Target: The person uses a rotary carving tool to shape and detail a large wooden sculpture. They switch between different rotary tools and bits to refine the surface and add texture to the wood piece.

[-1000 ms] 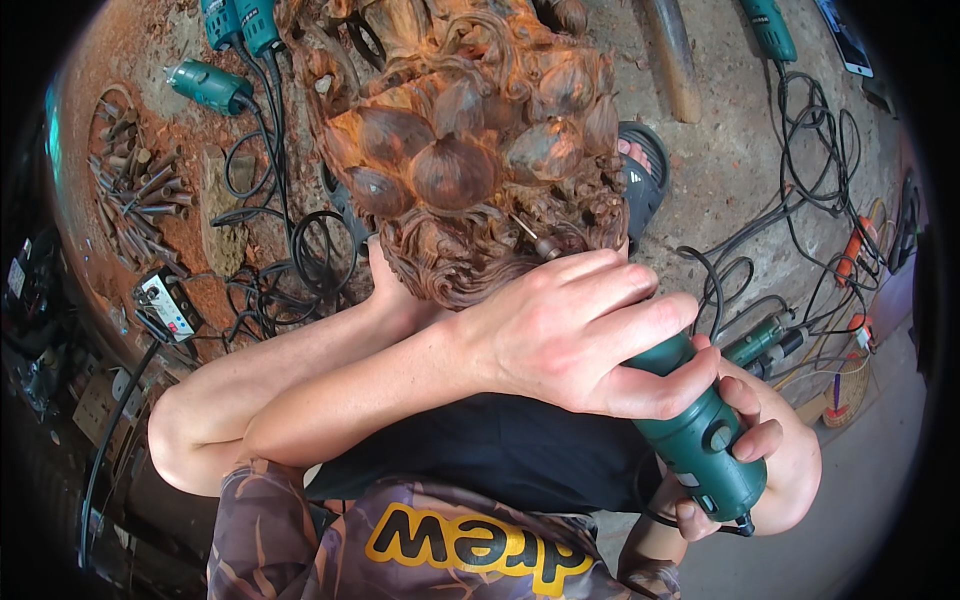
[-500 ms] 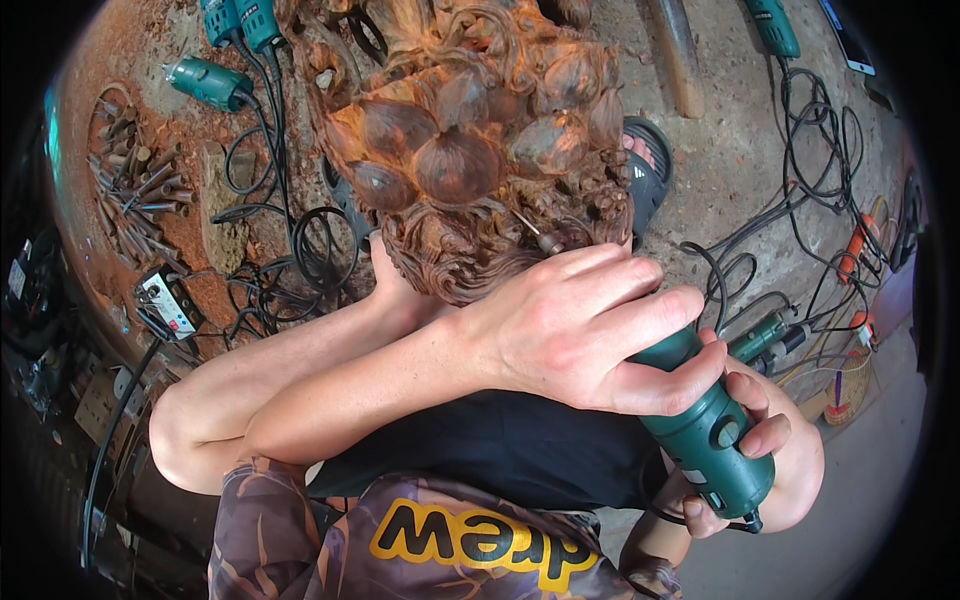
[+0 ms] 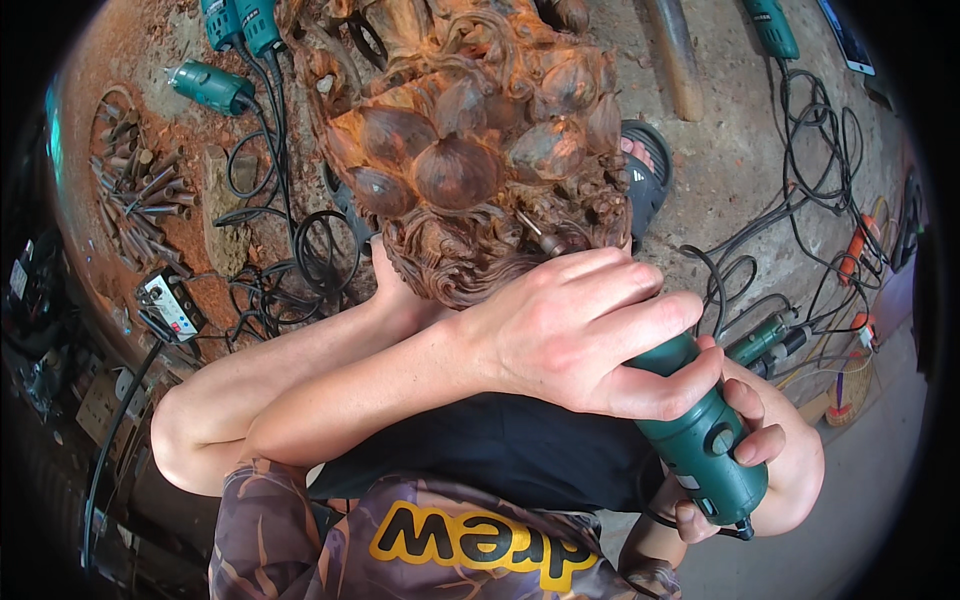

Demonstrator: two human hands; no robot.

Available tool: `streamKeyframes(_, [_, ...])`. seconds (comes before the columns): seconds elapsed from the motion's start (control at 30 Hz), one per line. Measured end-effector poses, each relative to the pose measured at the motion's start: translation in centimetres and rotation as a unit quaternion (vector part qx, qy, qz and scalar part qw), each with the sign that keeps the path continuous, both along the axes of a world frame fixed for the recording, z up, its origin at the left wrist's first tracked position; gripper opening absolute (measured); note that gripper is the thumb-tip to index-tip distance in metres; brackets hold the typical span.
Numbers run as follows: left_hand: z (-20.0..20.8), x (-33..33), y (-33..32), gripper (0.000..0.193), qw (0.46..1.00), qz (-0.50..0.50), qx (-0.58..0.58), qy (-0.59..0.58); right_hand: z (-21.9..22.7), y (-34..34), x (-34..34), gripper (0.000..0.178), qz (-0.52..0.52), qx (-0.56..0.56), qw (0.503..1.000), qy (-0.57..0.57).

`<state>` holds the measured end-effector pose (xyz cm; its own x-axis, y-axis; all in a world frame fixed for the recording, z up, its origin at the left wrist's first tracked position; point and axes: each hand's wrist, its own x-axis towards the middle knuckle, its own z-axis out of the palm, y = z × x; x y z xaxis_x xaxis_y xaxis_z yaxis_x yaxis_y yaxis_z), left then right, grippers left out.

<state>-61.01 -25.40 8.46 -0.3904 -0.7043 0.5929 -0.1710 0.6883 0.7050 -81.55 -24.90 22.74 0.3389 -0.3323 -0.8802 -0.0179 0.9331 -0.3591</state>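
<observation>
A brown wood carving [image 3: 455, 172] with rounded bulbs and curling strands stands before me, between my feet. Both my hands are closed on a green electric die grinder [image 3: 690, 450]. My left hand [image 3: 570, 335] reaches across from the left and wraps over its front part, near the carving's lower right edge. Behind it, the fingers of my right hand [image 3: 752, 425] curl around the body from the right and below. The grinder's thin metal bit [image 3: 530, 225] points into the carved strands; whether its tip touches the wood I cannot tell.
More green grinders [image 3: 210, 85] lie at the upper left, with another [image 3: 770, 28] at the upper right. Black cables [image 3: 815, 130] coil on both sides. A heap of short rods [image 3: 140, 190], a control box [image 3: 168, 308] and a wood block [image 3: 226, 210] sit left. A phone [image 3: 847, 38] lies far right.
The grinder's rear end has swung slightly left and toward me, my right hand moving with it. My left hand keeps nearly the same place on the grinder.
</observation>
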Motion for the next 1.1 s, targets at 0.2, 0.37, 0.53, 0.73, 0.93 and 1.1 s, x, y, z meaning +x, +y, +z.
streamKeyframes(0.2, [0.14,0.21,0.13,0.038,1.000,-0.004,0.007,-0.008,0.02,0.02,0.00,0.106,0.034,-0.016,0.999,0.021])
streamKeyframes(0.37, [0.21,0.33,-0.19,0.038,1.000,-0.008,0.001,-0.009,0.06,0.15,0.03,0.106,-0.005,-0.005,1.000,0.002])
streamKeyframes(0.53, [0.21,0.38,-0.09,0.038,1.000,-0.012,0.005,-0.018,0.03,0.25,-0.04,0.107,-0.006,-0.006,1.000,0.005])
streamKeyframes(0.73, [0.07,0.29,-0.12,0.038,1.000,-0.009,0.001,-0.009,0.07,0.26,-0.03,0.107,-0.006,-0.005,1.000,0.004])
streamKeyframes(0.93, [0.00,0.22,0.02,0.037,1.000,-0.020,0.003,0.002,0.14,0.15,0.02,0.107,0.000,-0.004,1.000,0.005])
streamKeyframes(1.1, [0.06,0.19,0.01,0.038,1.000,-0.018,0.004,0.000,0.16,0.07,0.04,0.107,0.003,-0.003,1.000,0.008])
